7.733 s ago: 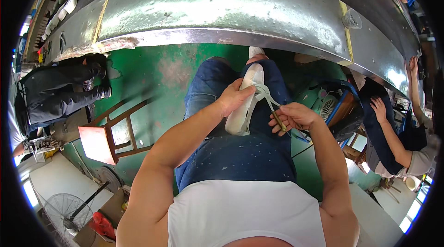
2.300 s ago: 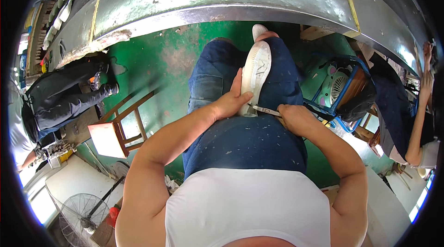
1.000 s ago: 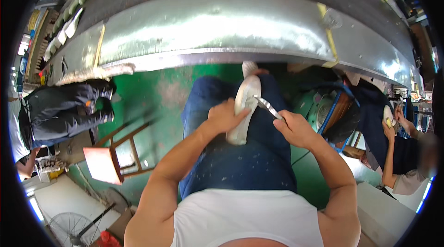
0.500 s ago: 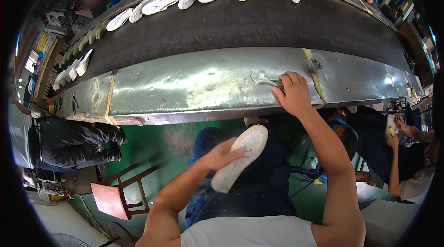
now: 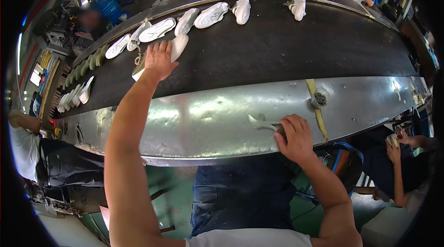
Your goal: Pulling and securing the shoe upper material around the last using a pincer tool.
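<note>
Out over the dark belt, my left hand (image 5: 159, 61) is wrapped over the middle of a white shoe (image 5: 179, 47). Its pale toe points up and to the right. A twisted cord loop (image 5: 138, 56) shows at its other end, and my hand hides the middle. On the metal ledge (image 5: 208, 108), my right hand (image 5: 296, 138) is closed round the handles of lasting pincers (image 5: 262, 122). The silver head with its curved jaw points left, and my fingers cover most of the handles.
White shoes (image 5: 212, 15) lie in a row along the belt's (image 5: 277, 48) far side. Stacked pale pieces (image 5: 76, 94) stand at the left. A small round container of dark bits (image 5: 319, 99) sits by a yellow strip. Co-workers are at left, right and far right.
My left hand has gone from above my lap, where it held a white shoe, forward and left onto the belt. I lean closer to the ledge; my right hand keeps the pincers there.
</note>
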Action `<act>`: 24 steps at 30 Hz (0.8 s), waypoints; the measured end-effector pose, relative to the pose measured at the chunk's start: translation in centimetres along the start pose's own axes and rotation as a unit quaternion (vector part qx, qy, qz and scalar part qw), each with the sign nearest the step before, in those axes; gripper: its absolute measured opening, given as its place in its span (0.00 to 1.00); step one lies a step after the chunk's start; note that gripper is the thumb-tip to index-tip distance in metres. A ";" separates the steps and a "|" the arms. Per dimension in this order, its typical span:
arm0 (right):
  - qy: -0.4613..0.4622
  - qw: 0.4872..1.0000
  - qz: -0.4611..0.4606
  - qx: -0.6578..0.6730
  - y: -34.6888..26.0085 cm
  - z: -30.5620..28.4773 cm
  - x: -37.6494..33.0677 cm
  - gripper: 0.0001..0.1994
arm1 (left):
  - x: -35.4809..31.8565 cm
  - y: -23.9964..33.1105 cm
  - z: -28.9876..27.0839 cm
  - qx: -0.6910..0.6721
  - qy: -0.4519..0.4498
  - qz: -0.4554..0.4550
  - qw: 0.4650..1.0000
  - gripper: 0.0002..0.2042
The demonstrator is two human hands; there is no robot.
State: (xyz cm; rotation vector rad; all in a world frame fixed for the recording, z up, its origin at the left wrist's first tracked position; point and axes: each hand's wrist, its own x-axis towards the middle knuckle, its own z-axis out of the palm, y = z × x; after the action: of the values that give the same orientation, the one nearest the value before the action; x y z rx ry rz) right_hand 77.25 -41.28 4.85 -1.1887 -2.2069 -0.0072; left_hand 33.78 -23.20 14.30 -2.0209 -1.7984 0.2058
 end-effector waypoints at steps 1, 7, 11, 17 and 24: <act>0.003 1.000 -0.002 0.011 -0.1 0.1 0.1 0.20 | -0.2 -1.1 3.7 0.061 0.007 0.012 0.998 0.33; -0.017 0.999 0.020 0.023 -0.1 -0.4 0.5 0.20 | 5.5 2.7 5.2 0.063 -0.162 -0.036 0.984 0.28; -0.031 0.998 0.048 0.031 1.6 -0.8 0.2 0.20 | 13.3 8.1 3.6 0.001 -0.195 -0.032 0.980 0.26; -0.015 0.992 0.050 0.114 3.6 0.4 -0.3 0.16 | 27.3 15.9 10.8 -0.469 -0.120 -0.124 0.866 0.38; 0.019 0.995 0.061 0.082 3.7 -0.1 -2.0 0.15 | 37.9 24.7 14.2 -0.638 -0.065 -0.161 0.751 0.40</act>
State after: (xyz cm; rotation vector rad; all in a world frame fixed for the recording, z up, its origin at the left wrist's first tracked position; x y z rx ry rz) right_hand 80.90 -40.59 2.85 -1.2175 -2.0553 0.1963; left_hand 56.54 14.98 -2.11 -2.3232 -2.6962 -1.3977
